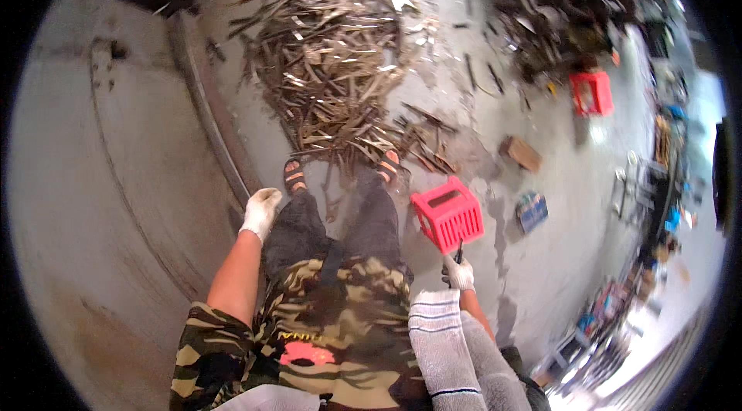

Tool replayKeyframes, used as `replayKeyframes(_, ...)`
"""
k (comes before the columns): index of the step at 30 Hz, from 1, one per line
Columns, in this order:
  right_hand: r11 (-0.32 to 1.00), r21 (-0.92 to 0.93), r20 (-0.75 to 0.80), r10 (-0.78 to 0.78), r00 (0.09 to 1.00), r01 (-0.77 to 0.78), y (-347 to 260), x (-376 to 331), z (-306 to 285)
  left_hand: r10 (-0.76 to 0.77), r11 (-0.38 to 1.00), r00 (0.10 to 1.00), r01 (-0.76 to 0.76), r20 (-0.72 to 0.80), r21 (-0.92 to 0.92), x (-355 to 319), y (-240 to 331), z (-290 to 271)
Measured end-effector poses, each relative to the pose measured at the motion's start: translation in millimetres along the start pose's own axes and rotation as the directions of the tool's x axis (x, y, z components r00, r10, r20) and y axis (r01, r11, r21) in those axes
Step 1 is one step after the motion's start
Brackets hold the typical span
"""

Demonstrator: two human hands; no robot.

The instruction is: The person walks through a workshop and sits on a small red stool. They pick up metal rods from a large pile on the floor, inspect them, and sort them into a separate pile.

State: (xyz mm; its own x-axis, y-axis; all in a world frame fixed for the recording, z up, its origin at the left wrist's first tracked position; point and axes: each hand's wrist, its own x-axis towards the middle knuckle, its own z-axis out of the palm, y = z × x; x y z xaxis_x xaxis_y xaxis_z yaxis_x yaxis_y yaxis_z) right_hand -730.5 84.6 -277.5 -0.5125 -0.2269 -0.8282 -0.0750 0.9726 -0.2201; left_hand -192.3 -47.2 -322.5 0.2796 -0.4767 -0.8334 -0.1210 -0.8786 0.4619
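My left hand [262, 212], in a white work glove, is beside my left leg near a long metal edge. Its fingers are curled in, and nothing shows in them. My right hand [461, 274], gloved as well, grips a slim dark hand tool [461, 252] whose exact kind is too small to make out. The tool's tip points up toward a pinkish-red plastic stool [448, 214] just beyond that hand. Ahead of my sandalled feet lies a big heap of thin metal strips [332, 63].
Loose strips [429, 152] lie right of the heap. A brown block [522, 154], a blue box [532, 212] and another red stool [591, 93] stand on the grey floor to the right. A scrap pile [553, 17] fills the far right. A grey sheet-like surface [116, 179] runs along my left.
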Motion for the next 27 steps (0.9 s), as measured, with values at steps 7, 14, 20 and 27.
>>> replayKeyframes(7,0.747,-0.628,-0.075,-0.336,0.939,0.218,-94,233,-15,-0.020,0.998,0.999,0.022,0.043,-0.057,45,-69,93)
replayKeyframes(14,0.375,-0.918,-0.003,-0.326,0.945,0.127,-33,429,-20,-0.085,0.995,0.975,0.093,0.205,-0.025,143,-102,163)
replayKeyframes(20,0.376,-0.926,-0.044,-0.184,0.982,0.029,41,494,-46,-0.020,0.999,0.981,0.012,0.194,0.039,242,-124,154)
replayKeyframes(27,0.504,-0.862,-0.129,-0.120,0.984,-0.052,62,444,-31,-0.022,0.940,0.976,-0.053,0.215,0.336,288,-102,171)
